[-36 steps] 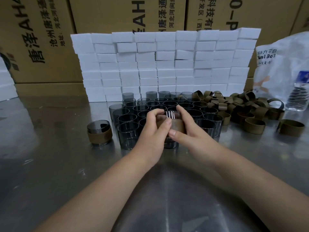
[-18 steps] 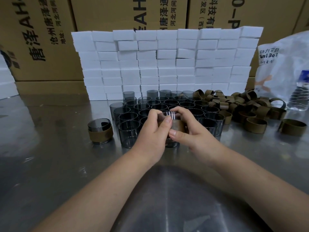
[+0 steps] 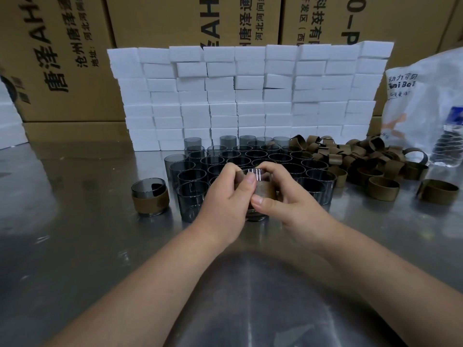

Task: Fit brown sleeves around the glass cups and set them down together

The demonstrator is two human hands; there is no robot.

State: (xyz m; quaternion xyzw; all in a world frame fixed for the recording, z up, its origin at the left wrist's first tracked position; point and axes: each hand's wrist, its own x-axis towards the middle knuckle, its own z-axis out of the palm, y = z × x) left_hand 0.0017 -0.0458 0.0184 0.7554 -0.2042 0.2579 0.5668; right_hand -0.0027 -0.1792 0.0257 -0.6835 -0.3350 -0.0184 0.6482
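Observation:
A smoky glass cup (image 3: pixel 254 172) stands on the metal table (image 3: pixel 75 246) between my hands, with a brown sleeve (image 3: pixel 265 190) around its middle. My left hand (image 3: pixel 225 199) grips the cup and sleeve from the left, thumb across the front. My right hand (image 3: pixel 285 199) pinches the sleeve from the right. Behind them stands a block of several bare dark glass cups (image 3: pixel 250 156). One sleeved cup (image 3: pixel 149 196) stands alone to the left. A heap of loose brown sleeves (image 3: pixel 363 159) lies to the right.
A wall of white foam blocks (image 3: pixel 250 96) rises behind the cups, with printed cardboard cartons (image 3: pixel 62 58) behind it. A white plastic bag (image 3: pixel 426 101) and a water bottle (image 3: pixel 448 146) sit at the far right. The near table surface is bare reflective metal.
Both hands have stayed on the cup; the fingers have shifted slightly on the sleeve. The cup stays in the same spot.

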